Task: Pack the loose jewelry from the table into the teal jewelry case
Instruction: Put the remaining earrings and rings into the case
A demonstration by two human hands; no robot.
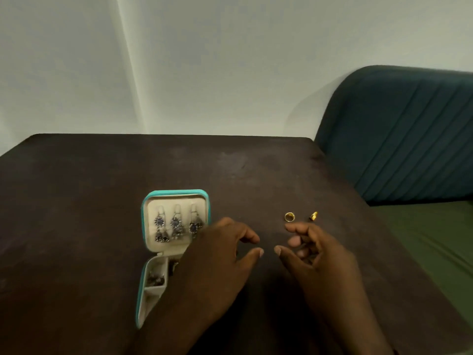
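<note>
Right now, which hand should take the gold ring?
Right. The right hand is empty and its fingers lie just short of the ring; the left hand is farther off, by the case.

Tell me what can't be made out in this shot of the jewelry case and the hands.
Head view, teal case base: right side hidden under the left hand.
Head view, small gold piece: too small to identify.
Head view, right hand: curled fingers hide whether it holds anything.

Dim, greenish light is coming from the right. Soft shadow of chair (399, 134) is falling on wall (230, 60). Wide lens is bowing table (76, 175) edge; left hand (220, 242) is blurring slightly.
</note>
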